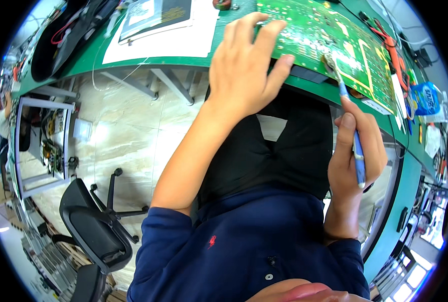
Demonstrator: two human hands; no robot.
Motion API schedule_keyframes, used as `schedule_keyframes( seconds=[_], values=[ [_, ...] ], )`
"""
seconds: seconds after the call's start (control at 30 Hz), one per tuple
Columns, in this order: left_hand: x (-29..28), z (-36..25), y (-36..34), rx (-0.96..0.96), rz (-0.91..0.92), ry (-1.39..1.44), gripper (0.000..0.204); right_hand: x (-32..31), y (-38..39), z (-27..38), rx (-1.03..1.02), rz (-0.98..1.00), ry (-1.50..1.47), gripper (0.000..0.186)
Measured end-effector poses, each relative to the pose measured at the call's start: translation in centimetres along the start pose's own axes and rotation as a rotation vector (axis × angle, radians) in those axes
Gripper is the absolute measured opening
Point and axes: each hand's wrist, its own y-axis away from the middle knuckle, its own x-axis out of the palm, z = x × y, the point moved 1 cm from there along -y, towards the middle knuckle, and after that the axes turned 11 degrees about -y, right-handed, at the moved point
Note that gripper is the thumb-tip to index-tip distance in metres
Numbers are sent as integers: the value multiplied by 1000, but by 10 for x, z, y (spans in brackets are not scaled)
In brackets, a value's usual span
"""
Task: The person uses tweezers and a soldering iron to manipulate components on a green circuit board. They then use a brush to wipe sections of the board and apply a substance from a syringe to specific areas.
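Head view: closest to the lens is my navy polo shirt [244, 241], collar and buttons at the bottom edge, black trousers [269, 151] beyond it.

My left hand [244, 70] is up ahead, fingers spread and loosely curled, laid flat over the near edge of the green circuit board [329, 45], thumb hooked under the board edge. Pressing on it, not closed around anything.

My right hand [357, 151] is lower and to the right, closed around the blue handle of a brush [347, 105]. Handle runs up out of the fist; bristle end touches the board surface just right of my left fingertips.

The board lies tilted on the green bench [148, 55], partly overhanging the edge toward me.

Left of my left hand: white paper sheets [168, 35] with a dark booklet [156, 15] on top. Beyond my right hand: red-handled cutters [392, 48], and a blue packet [425, 98] farther right.

Below my left forearm, on the floor: black office chair [95, 226], well apart from both hands.
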Motion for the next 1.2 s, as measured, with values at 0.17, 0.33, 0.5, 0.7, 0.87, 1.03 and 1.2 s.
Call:
schedule_keyframes(
  seconds=[0.17,0.33,0.5,0.7,0.87,1.03,1.2],
  values=[
    [0,-2,2,13,7,-8,42,1,1,-1,24,1,-18,18],
    [0,-1,1,30,-25,-24,44,-1,2,6,10,-6,-18,18],
    [-7,-2,1,10,-45,24,45,-1,-2,7,55,20,-9,18],
    [-17,-8,-10,-38,117,48,48,0,4,2,9,-21,-26,17],
    [-20,-9,-9,-56,143,32,50,-3,6,6,24,-5,-39,17],
    [-18,-7,-8,-48,125,38,49,-1,-1,1,-9,-2,-34,17],
    [-16,-7,-8,-35,127,54,49,-3,1,5,-8,1,-23,15]
  ],
)
